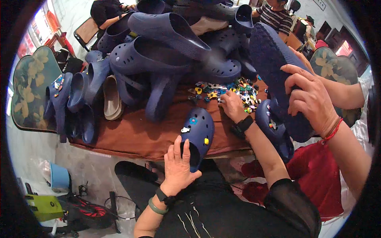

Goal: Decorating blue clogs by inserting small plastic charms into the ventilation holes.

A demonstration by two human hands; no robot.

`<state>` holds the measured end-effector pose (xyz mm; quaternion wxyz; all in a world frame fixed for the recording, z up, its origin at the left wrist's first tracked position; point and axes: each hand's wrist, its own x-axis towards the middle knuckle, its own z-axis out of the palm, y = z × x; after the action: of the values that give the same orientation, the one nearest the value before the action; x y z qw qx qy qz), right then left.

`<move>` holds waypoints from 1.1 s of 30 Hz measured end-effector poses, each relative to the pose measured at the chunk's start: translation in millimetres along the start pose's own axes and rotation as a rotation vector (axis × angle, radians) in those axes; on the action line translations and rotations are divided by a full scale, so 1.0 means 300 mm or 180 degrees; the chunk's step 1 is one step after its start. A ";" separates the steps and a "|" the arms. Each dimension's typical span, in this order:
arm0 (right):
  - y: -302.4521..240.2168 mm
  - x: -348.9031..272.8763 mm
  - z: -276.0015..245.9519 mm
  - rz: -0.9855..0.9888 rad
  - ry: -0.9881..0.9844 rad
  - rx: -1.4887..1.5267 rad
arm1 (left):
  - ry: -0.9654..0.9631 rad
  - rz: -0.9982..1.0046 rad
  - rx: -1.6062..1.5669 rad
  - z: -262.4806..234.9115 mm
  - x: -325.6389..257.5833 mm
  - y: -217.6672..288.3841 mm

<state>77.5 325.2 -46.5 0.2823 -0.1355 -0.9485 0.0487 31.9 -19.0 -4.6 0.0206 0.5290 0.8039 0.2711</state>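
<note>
A navy clog point(203, 123) with vent holes tilts at the table's front edge, toe away from me. My left hand point(177, 164) holds its heel end, fingers over the near rim and thumb at the side. Three charms sit on its upper: a blue flower point(193, 121), a white figure point(185, 129) and a yellow piece point(206, 141). My right hand point(233, 106) reaches to the near edge of a pile of small colourful shoe charms point(248, 95). Its fingertips are drawn together there; whatever is between them is too small to make out.
Navy clogs point(151, 55) are heaped across the back of the brown-covered table point(131, 131). At right, a co-worker's hand point(309, 95) holds up a large navy clog point(274, 71) above a decorated clog point(274, 127). Patterned chair backs point(33, 91) flank the table. A blue bucket point(59, 175) stands lower left.
</note>
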 end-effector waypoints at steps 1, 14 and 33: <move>-0.006 -0.001 0.002 -0.0030 0.0100 0.0090 | -0.0010 -0.0006 0.0011 0.003 -0.001 -0.004; 0.013 -0.049 0.019 -0.0119 -0.0350 -0.0193 | -0.0070 -0.0017 0.0110 0.001 0.008 0.006; -0.043 -0.092 -0.096 -0.0067 -0.0870 -0.0153 | -0.0038 -0.0004 0.0134 0.011 -0.006 0.000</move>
<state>112.5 305.5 -34.8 0.1477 -0.1244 -0.9803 0.0409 33.8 -19.1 -8.0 0.0145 0.5304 0.8096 0.2509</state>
